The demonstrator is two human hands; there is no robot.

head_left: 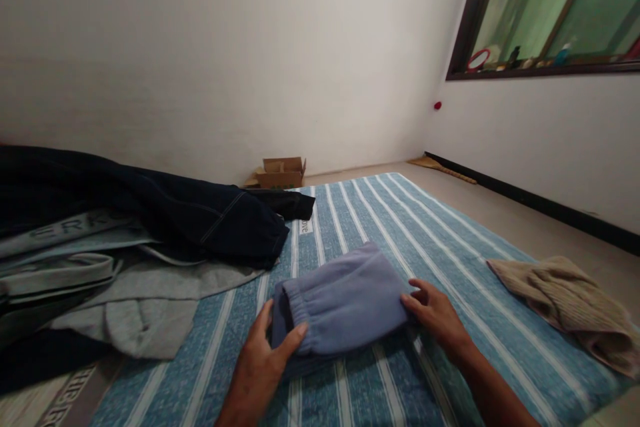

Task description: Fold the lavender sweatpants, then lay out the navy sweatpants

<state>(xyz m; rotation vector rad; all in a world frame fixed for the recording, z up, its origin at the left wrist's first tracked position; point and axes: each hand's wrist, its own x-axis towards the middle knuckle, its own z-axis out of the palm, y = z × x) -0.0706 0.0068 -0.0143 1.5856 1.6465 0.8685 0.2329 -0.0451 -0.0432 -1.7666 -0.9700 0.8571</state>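
Observation:
Folded lavender-blue pants (350, 300) with a gathered elastic band at their left end lie on the striped bedspread (425, 233). My left hand (263, 357) is at that banded end, its thumb on top and its fingers around the left edge. At the opposite end, my right hand (435, 313) pinches the pants' right edge with its fingertips. The underside of the pants is hidden.
Dark navy clothing (215, 220) and grey garments (150, 307) are heaped on the bed's left. A tan towel-like cloth (570, 300) lies crumpled near the right edge. Beyond the bed are a cardboard box (283, 177), a broom (445, 168) and a window ledge.

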